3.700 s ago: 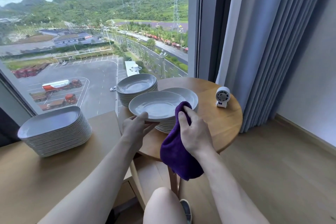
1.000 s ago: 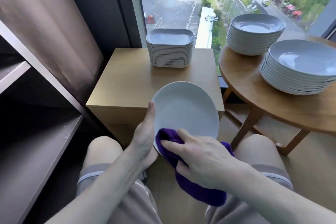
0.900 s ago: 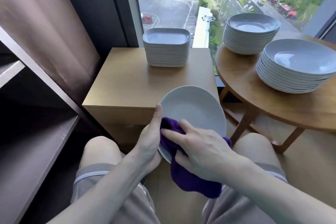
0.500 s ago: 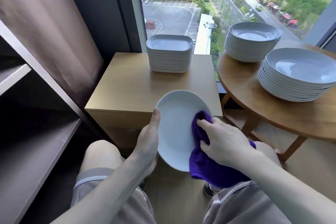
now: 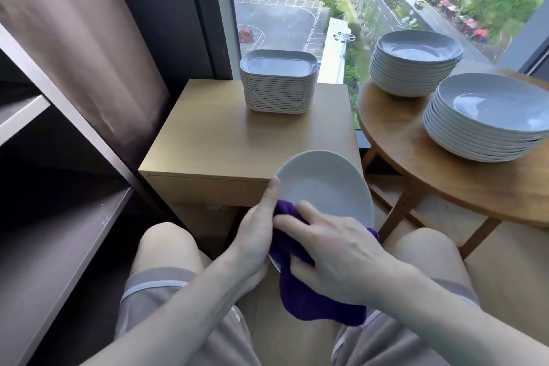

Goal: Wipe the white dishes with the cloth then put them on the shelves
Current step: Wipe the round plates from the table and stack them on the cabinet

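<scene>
plate (image 5: pixel 323 184): white, round, just below the middle of the frame. It's tilted up with its hollow side toward the camera, and sits in front of the cabinet's front edge, over the knees.
left hand (image 5: pixel 255 235): grips the plate's left rim. The thumb lies up along the rim, and the other fingers are behind the plate, so I can't see them.
right hand (image 5: pixel 335 252): holds the cloth, with lightly bent fingers spread over it, pushing it onto the lower part of the plate. Thumb is hidden.
cloth (image 5: pixel 312 300): purple, bunched under the right hand. One end touches the left thumb and the rest hangs down, bottom centre.
cabinet (image 5: pixel 237 140): wooden, centre of the frame, right under the window (image 5: pixel 282 9).
square stack (image 5: pixel 279 83): rounded-square white dishes piled at the back of the cabinet top.
table (image 5: pixel 445 175): round, wooden, right side, just beside the cabinet.
far stack (image 5: pixel 416 62): round plates on the table, upper right.
near stack (image 5: pixel 490 119): wider round plates at the right edge, just beside the far stack.
shelves (image 5: pixel 59 232): dark boards down the left edge.
curtain (image 5: pixel 74 24): brownish, upper left, between the shelves and the window.
</scene>
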### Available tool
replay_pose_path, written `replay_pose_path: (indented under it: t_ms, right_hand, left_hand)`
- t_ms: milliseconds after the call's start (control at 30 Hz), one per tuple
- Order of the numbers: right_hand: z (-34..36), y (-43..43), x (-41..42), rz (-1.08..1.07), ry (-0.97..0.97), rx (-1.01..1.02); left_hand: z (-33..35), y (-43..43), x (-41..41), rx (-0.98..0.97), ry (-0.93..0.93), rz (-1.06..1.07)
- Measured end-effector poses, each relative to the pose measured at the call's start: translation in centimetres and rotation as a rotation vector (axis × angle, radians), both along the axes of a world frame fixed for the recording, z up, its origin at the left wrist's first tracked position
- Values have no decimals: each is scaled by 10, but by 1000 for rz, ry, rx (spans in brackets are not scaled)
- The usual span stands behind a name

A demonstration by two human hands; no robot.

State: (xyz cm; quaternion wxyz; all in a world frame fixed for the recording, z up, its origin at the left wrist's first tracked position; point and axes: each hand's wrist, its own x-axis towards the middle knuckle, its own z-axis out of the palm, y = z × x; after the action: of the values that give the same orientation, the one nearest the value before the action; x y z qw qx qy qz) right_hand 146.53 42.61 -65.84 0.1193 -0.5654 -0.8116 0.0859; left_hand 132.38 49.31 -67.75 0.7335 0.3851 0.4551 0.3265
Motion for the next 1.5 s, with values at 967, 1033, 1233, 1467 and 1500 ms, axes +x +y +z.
replay_pose_path:
  t_ms: [967,1033,1233,1467,1500]
  right_hand:
    - [10,4,-17,-113,-14,-17]
    - [12,8,-11,-156,-34,78]
    - [5,25,23,-387,-82,203]
    - [-12,26,47,-488,-225,-44]
    - [-14,23,44,-459,-218,-83]
  left_hand:
    - [8,5,3,46,-36,25]
    - [8,2,6,34,-27,-19]
    - [2,-2,8,92,30,-106]
    - [10,14,-7,195,125,-9]
    - [11,16,-9,199,125,6]
